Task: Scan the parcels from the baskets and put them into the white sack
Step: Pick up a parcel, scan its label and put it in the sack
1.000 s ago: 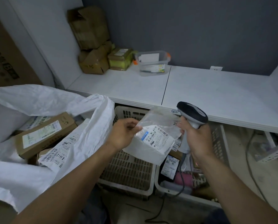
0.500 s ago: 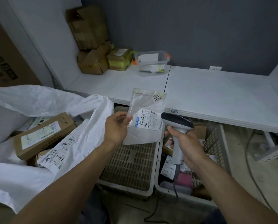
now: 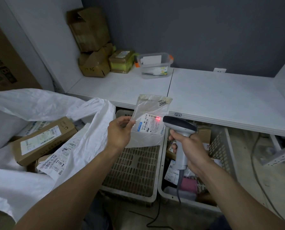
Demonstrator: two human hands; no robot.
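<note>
The step in hand is the scan. The left hand (image 3: pixel 120 133) pinches the left edge of a flat plastic parcel (image 3: pixel 152 138) between thumb and fingers (image 3: pixel 127 119), holding it in the air above the left basket (image 3: pixel 133 171), just in front of the surface (image 3: pixel 213 97). The right hand (image 3: pixel 190 148) has its fingers wrapped round the handle of the scanner (image 3: pixel 179 126), whose head sits just beside the parcel's right edge. A red spot (image 3: pixel 158 118) lies at the right end of the label's barcode, so I judge the beam needs to sweep left across all the bars. A flat, steady film would also cut glare. Whether a finger rests on the trigger is hidden.

The parcel stands on end with its long axis near vertical, leaning slightly right at the top. The stickered top edge points up toward the surface and the label faces the scanner. The white sack (image 3: pixel 30 103) gapes open to the left — a short carry once the code reads.
</note>
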